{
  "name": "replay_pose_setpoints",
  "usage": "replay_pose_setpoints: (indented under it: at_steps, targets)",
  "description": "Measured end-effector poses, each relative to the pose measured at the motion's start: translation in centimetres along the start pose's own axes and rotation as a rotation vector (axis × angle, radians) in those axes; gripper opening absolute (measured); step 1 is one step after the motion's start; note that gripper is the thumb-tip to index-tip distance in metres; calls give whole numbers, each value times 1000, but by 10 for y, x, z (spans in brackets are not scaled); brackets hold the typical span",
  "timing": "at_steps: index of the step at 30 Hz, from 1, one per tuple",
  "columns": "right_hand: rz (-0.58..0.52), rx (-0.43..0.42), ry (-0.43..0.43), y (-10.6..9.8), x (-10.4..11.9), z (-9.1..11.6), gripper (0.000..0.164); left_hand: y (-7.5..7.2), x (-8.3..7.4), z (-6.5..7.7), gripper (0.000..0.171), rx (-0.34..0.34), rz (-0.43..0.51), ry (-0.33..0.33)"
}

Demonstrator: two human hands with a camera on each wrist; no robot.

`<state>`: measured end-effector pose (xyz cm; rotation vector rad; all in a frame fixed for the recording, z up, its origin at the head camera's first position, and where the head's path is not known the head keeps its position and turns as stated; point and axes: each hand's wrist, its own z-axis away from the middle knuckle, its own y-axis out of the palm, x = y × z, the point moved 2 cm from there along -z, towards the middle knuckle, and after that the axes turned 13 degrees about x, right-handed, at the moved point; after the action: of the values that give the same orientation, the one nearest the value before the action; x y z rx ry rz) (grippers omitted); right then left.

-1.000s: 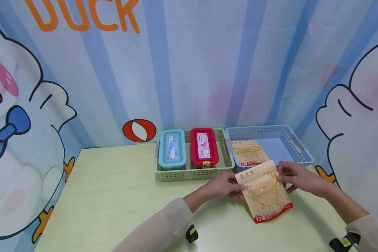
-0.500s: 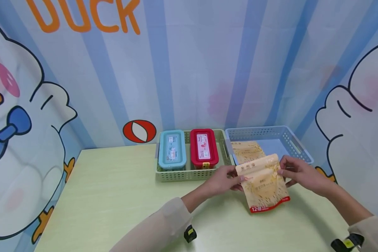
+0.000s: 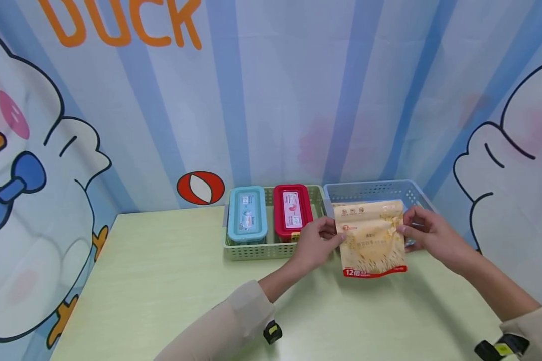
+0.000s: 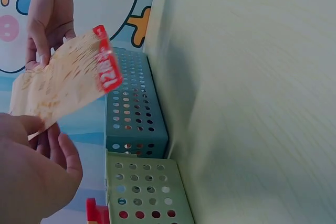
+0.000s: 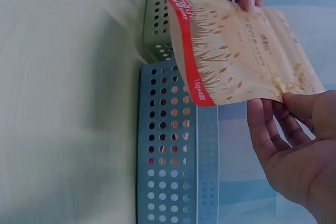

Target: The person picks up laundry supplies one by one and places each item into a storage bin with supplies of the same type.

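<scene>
A beige pouch (image 3: 373, 243) with grain print and a red bottom band is held up between both hands in the head view. My left hand (image 3: 315, 244) pinches its left edge, thumb on the front. On the opposite edge, my right hand (image 3: 438, 240) pinches it the same way. The right wrist view shows the pouch (image 5: 236, 51) tilted above the front wall of the blue basket (image 5: 168, 129). In the left wrist view its red band (image 4: 107, 64) faces the table side. Behind it, the other pouch in the blue basket is mostly hidden.
A green basket (image 3: 262, 252) stands left of the blue one, holding a box with a light blue lid (image 3: 247, 213) and one with a red lid (image 3: 293, 208). Both baskets sit at the back of the pale table (image 3: 171, 281), against a printed curtain (image 3: 280, 100).
Both hands have raised the pouch and moved it toward the blue basket. Its slant has straightened, and it now covers most of the pouch behind it.
</scene>
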<state>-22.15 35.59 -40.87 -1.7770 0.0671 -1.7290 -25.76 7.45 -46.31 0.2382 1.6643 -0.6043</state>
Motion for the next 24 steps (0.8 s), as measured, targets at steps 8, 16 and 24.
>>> replay_pose_setpoints:
  at_steps: [8,16,24]
  targets:
    - [-22,-88,-6,3,9,-3,23,-1,-7,4,31,-128,83,80]
    - [-22,-136,12,6,13,-5,25,1,-11,6,46,-119,52,101]
    - [14,-253,11,7,18,-9,27,3,-18,7,64,-62,-28,100]
